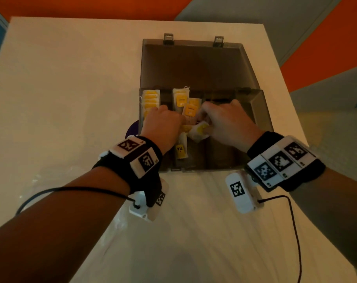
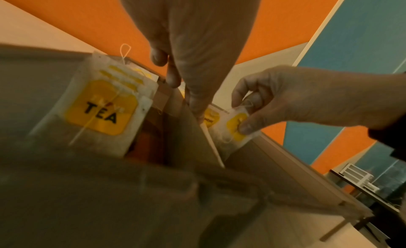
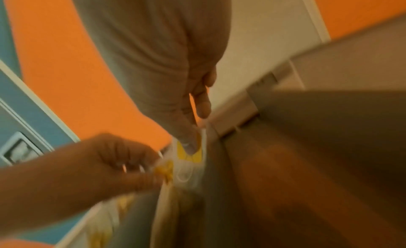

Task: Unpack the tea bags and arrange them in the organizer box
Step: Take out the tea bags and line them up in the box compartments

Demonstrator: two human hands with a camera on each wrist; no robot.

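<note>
A dark see-through organizer box lies on the table with its lid folded back. Yellow-tagged tea bags stand in its left compartment and fill the far end of the middle one. One bag marked TEA lies nearer the front. My right hand pinches a white tea bag over the middle compartment. My left hand reaches down beside it, fingertips at the bags; its grip is hidden or blurred.
The box sits at the middle right of a white table. A purple round object peeks out at the box's left side, partly under my left wrist. The box's right compartments look dark, with no bags showing. Cables trail from both wrist units.
</note>
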